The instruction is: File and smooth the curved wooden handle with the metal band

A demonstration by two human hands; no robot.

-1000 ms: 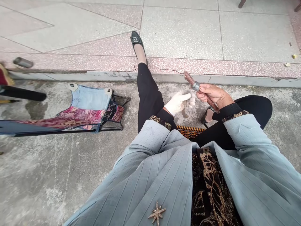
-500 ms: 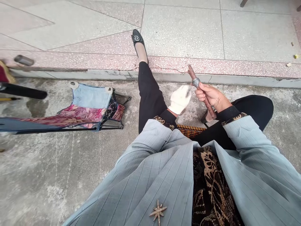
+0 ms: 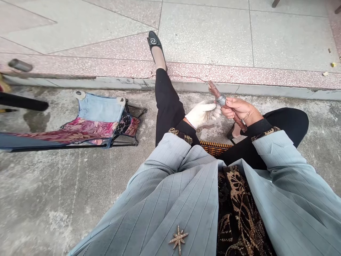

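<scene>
Right now, the stick [image 3: 237,122] slants between the two hands above the concrete floor [image 3: 101,177], its upper end leaning toward the step [image 3: 277,88] and its lower end reaching the right sleeve cuff. Grey wire [image 3: 220,100] is wound tightly around its upper part. The bare right hand [image 3: 241,108] grips the stick just below that coil, thumb and fingers closed around it. The left hand [image 3: 203,113], in a pale glove, sits beside the coil with its fingers curled and their tips close to the wire; whether they pinch a strand, I cannot tell. Below the glove, a small brownish piece [image 3: 205,127] lies on the floor. A woven basket [image 3: 214,148] shows partly between the legs, and a folding chair [image 3: 99,108] stands well apart on the left.
</scene>
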